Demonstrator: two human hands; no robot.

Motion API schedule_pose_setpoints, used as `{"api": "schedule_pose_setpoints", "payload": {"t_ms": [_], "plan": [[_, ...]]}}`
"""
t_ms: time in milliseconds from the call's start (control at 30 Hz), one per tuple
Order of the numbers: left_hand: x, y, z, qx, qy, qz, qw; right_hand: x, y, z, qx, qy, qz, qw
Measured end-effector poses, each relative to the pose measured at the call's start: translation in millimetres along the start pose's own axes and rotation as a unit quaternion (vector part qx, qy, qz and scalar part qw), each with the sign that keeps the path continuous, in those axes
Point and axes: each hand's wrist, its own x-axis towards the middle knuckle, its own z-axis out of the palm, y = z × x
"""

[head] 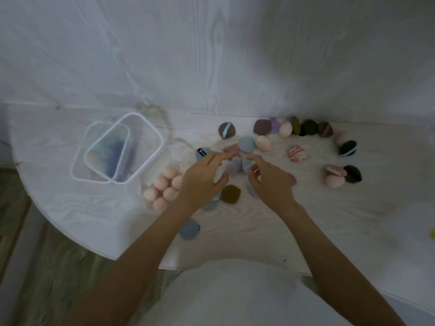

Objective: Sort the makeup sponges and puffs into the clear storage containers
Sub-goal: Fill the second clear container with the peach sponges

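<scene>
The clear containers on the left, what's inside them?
The smaller clear container sits inside the larger clear container. Blurred blue, purple and peach shapes show through; what they are, or how many, cannot be told.

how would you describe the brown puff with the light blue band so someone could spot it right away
Start at the clear storage containers on the left of the white table, then look right along the back edge. The first puff there is the brown puff, lying apart from the cluster farther right. Only it combines a reddish-brown body with a light blue band across its middle.
</scene>
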Motion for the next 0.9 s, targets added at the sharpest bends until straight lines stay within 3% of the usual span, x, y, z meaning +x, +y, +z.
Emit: {"api": "schedule_pose_setpoints", "payload": {"t_ms": [67,133,233,400,500,600,667,733,833,900], "plan": [[28,7,31,0.038,-0.062,0.038,0.997,-6,37,-21,-0.008,0.010,0.048,0.999],[58,14,60,0.030,-0.138,-0.008,0.990,-4,69,-38,0.005,0.026,0.080,0.996],[99,21,94,-0.003,-0.206,-0.099,0.974,18,111,-55,-0.027,0.019,0.056,0.998],[131,19,128,0.175,-0.276,-0.035,0.944,83,144,-61,-0.071,-0.002,0.009,0.997],[124,15,137,0.333,-0.236,0.060,0.911,112,145,-49,-0.109,0.021,-0.055,0.992],[115,17,129,0.282,-0.176,0.066,0.941,126,153,-33,-0.155,0.030,-0.075,0.985],[105,29,115,0.148,-0.144,-0.010,0.978,125,158,-26,-0.207,0.050,-0.080,0.974],[89,46,89,0.046,-0.077,-0.104,0.991,119,162,-24,-0.257,0.083,-0.102,0.957],[52,60,42,-0.089,0.026,-0.239,0.967,98,158,-26,-0.269,0.101,-0.128,0.949],[22,60,12,-0.144,0.079,-0.303,0.939,79,144,-28,-0.222,0.081,-0.104,0.966]]}}
